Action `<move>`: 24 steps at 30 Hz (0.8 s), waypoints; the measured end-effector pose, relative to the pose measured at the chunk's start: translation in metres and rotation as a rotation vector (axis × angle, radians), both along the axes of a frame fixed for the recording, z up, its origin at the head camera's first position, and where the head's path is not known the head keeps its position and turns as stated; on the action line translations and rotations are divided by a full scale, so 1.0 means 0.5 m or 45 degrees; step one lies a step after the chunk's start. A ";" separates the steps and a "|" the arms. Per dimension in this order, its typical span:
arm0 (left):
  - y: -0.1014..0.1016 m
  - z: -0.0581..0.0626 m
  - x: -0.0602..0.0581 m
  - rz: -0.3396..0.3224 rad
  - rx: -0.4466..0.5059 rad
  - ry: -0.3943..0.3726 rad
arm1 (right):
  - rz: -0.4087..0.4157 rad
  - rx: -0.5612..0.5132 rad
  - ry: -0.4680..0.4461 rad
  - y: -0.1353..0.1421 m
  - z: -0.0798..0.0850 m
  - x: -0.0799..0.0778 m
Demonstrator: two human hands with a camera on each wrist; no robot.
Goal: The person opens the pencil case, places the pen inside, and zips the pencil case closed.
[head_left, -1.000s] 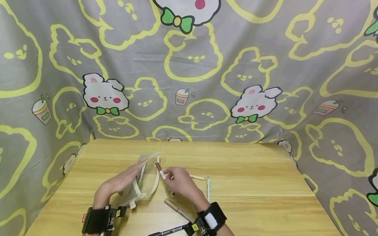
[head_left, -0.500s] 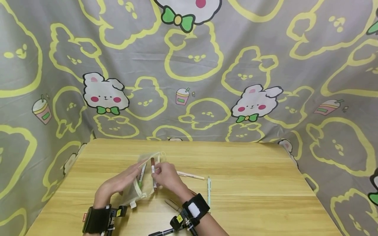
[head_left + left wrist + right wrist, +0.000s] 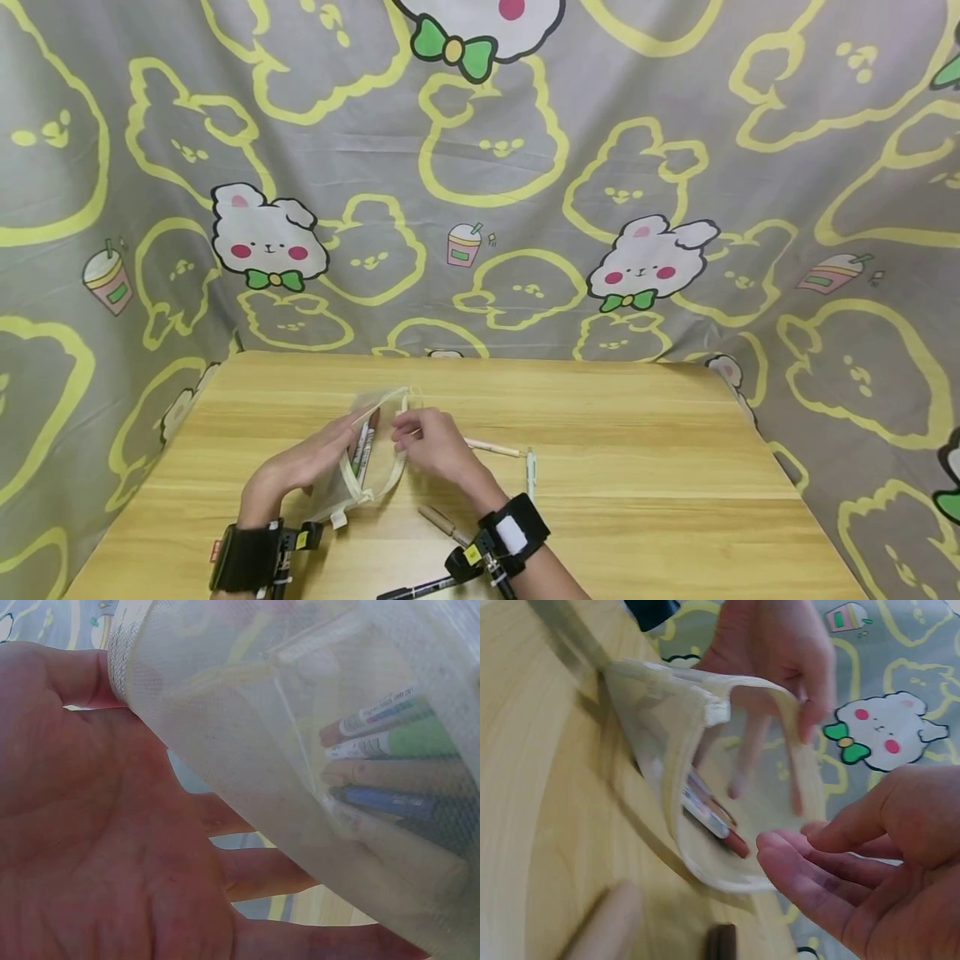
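A pale mesh zip pouch (image 3: 328, 505) stands on the table with its mouth spread wide. My left hand (image 3: 318, 454) holds its far side, a digit over the rim and the other fingers straight behind the mesh. Several pens lie inside, among them a white marker (image 3: 705, 813) with a red-brown end. Through the mesh, the left wrist view shows a green-and-white pen (image 3: 420, 739) and a blue-capped pen (image 3: 390, 801). My right hand (image 3: 435, 450) is at the near side of the mouth, fingers slightly bent and nothing in them, fingertips right at the rim.
Right of the pouch lie a cream pen (image 3: 495, 448) and a mint green pen (image 3: 531, 473). Nearer, a tan-capped marker (image 3: 437, 520) and a black marker (image 3: 415, 590) lie partly under the right wrist. Patterned cloth (image 3: 517, 175) hangs around the wooden table (image 3: 660, 467).
My right hand has carried the brown-ended marker left into the pouch and let it go; it now lies beside the other pens. The left hand and pouch have stayed put.
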State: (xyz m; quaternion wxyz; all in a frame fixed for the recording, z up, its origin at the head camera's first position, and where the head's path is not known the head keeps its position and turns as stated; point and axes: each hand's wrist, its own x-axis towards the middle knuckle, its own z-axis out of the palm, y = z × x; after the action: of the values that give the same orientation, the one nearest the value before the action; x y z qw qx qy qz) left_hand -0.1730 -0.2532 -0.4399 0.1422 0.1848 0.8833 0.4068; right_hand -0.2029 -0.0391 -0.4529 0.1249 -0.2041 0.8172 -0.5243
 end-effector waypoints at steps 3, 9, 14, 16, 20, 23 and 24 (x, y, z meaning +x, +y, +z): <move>0.002 0.001 -0.001 0.004 0.001 -0.002 | 0.021 0.045 0.068 0.026 0.008 0.005; 0.005 0.006 0.001 0.053 0.018 -0.099 | 0.095 0.161 0.204 0.073 0.021 0.028; 0.005 0.006 0.003 0.071 0.010 -0.121 | 0.232 0.288 0.354 0.102 0.031 0.055; 0.006 0.005 0.003 0.074 0.010 -0.134 | 0.272 0.336 0.395 0.109 0.035 0.065; 0.006 0.004 0.003 0.090 -0.003 -0.163 | 0.352 0.413 0.425 0.118 0.036 0.086; 0.006 0.004 0.003 0.085 -0.003 -0.165 | 0.423 0.486 0.450 0.121 0.034 0.104; 0.005 0.004 0.003 0.074 -0.006 -0.142 | 0.444 0.511 0.467 0.121 0.033 0.109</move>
State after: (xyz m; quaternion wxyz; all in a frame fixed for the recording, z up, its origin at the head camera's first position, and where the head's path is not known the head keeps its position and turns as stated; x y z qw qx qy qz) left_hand -0.1714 -0.2506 -0.4381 0.1797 0.1359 0.8800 0.4181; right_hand -0.1482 0.0215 -0.4363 0.1013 -0.4036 0.8659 -0.2778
